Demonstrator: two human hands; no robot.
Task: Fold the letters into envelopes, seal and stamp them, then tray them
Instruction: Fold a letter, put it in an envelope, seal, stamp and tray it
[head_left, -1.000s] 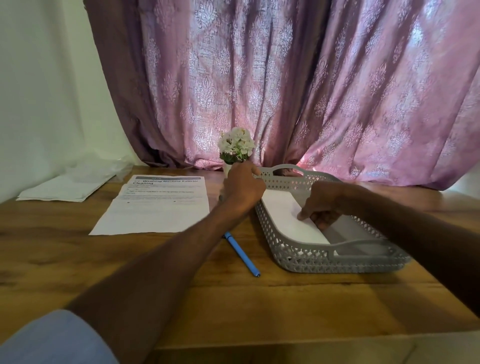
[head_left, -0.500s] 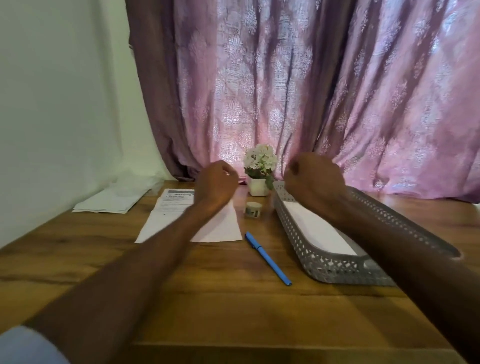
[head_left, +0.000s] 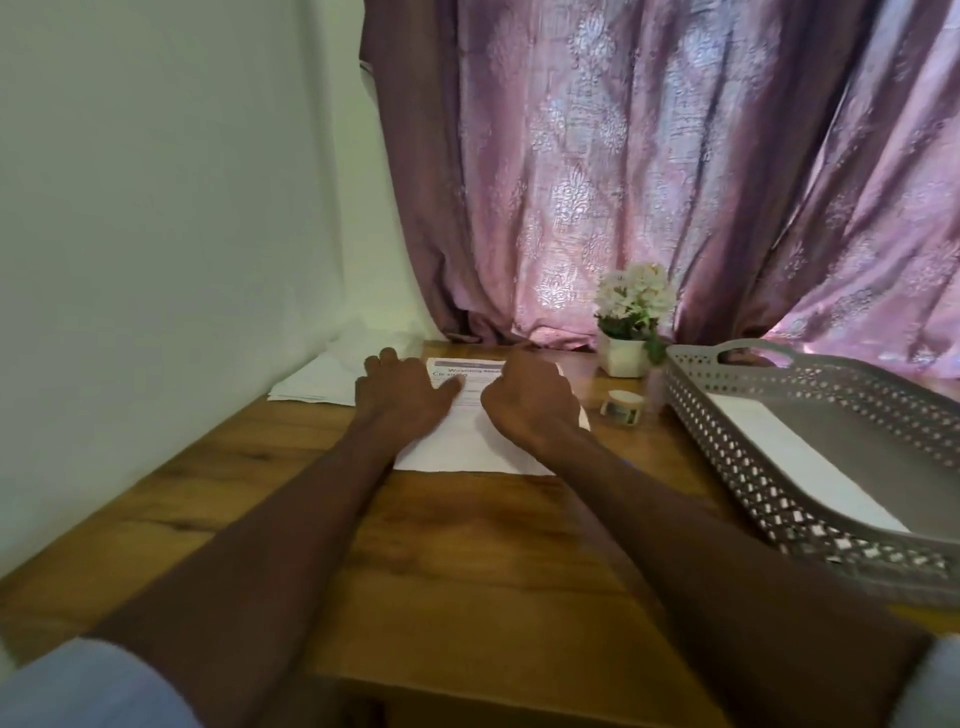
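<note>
Wooden table (head_left: 467, 561), pink curtain (head_left: 675, 182) behind; both hands moved off grey tray (head_left: 779, 499) over to printed letter (head_left: 467, 447) - 1 white envelope (head_left: 810, 462) already lying in tray, so next round looks to be starting; left hand (head_left: 405, 400) flat on sheet, fingers spread; right hand (head_left: 535, 400) curled loosely on its right side, grip can't tell; spare envelopes (head_left: 317, 384) stacked by wall, small jar (head_left: 623, 408) beside flowerpot (head_left: 626, 353) - fold comes next, I'd guess.

- Left hand (head_left: 402, 397): palm down, fingers spread flat, thumb pointing toward the other hand.
- Right hand (head_left: 530, 400): just beside it, back upward, fingers curled under loosely.
- Both forearms bare, stretched forward, converging; pale sleeves at the near edge.
</note>
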